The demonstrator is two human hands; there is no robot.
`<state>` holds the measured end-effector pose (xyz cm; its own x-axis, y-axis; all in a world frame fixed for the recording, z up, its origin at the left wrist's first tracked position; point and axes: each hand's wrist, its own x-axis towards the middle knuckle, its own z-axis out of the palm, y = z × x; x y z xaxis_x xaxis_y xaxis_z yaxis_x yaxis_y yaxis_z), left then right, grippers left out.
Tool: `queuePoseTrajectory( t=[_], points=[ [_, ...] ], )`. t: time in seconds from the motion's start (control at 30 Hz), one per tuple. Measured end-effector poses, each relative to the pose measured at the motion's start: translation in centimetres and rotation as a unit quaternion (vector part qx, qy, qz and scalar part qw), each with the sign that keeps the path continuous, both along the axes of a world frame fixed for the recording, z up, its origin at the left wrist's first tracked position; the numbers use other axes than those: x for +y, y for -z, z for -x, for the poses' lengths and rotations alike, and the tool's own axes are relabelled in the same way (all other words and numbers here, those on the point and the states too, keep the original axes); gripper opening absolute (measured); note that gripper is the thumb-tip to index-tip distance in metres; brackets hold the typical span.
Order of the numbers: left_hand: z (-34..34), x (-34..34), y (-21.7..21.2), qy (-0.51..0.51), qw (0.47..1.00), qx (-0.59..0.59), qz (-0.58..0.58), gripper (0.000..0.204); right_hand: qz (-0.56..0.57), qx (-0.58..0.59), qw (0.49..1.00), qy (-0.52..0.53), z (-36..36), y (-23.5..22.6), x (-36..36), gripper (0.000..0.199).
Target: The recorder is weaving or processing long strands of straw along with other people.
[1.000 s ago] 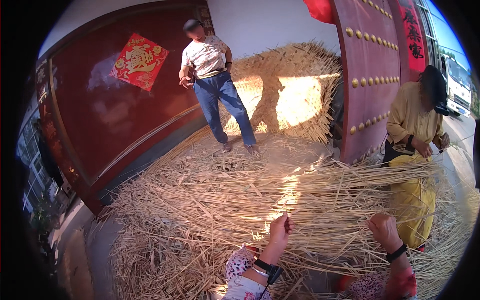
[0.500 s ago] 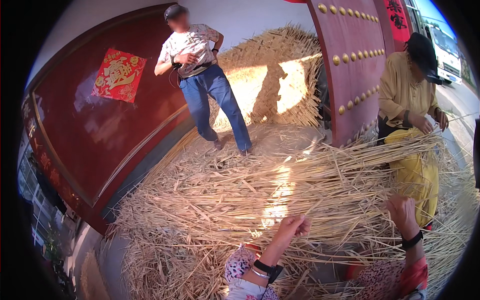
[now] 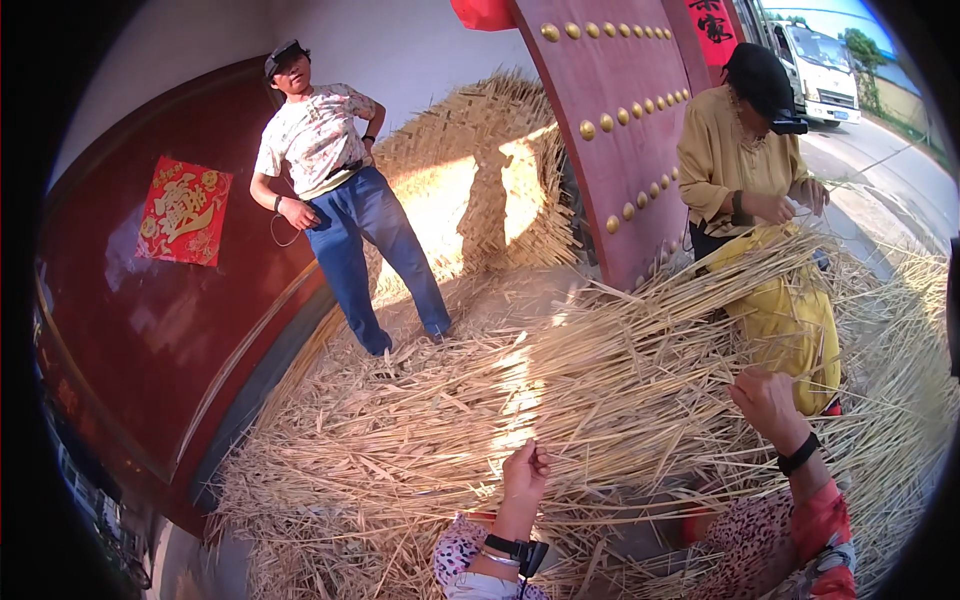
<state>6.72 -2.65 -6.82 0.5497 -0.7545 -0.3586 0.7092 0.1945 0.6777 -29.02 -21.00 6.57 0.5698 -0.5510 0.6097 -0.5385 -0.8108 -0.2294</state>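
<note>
Straw-yellow dry stalk heap (image 3: 560, 400) covers the floor ahead; left hand (image 3: 524, 472) pinches one thin stalk, right hand (image 3: 768, 402) closes its grip on a bunch, seemingly to separate it.

Left hand (image 3: 524, 478): fingertips pinched among straw (image 3: 560, 400), grip on any single stalk too fine to tell. Right hand (image 3: 768, 400): fingers sunk into the straw bundle, palm side hidden; closed or open not resolvable. Both forearms cut off at near edge, elbows out of frame. Floor under the straw mostly covered. Far right: seated person (image 3: 750, 150), lower legs hidden behind straw and yellow cloth (image 3: 790, 310), item in hands too small to tell. Truck (image 3: 825, 70) clipped by the rim. Far left: standing person (image 3: 335, 190), feet part-buried in straw. Red hanging (image 3: 483, 12) cut off at top.
</note>
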Motion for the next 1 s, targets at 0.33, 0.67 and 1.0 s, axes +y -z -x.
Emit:
queuePoseTrajectory(
  t=[0.33, 0.67, 1.0],
  points=[
    [1.1, -0.1, -1.1, -0.014, 1.0, -0.022, 0.001, 0.022, -0.03, 0.019, 0.995, -0.092, -1.5, 1.7, 1.0, 0.019],
    [1.6, 0.1, -1.6, 0.013, 0.999, -0.034, 0.029, 0.019, -0.026, 0.067, 0.991, -0.112, -2.8, 1.7, 1.7, 0.019],
    [1.8, 0.2, -1.2, 0.034, 0.997, -0.057, 0.032, 0.015, -0.05, 0.047, 0.991, -0.118, -2.8, 2.5, 1.7, 0.022]
  ],
)
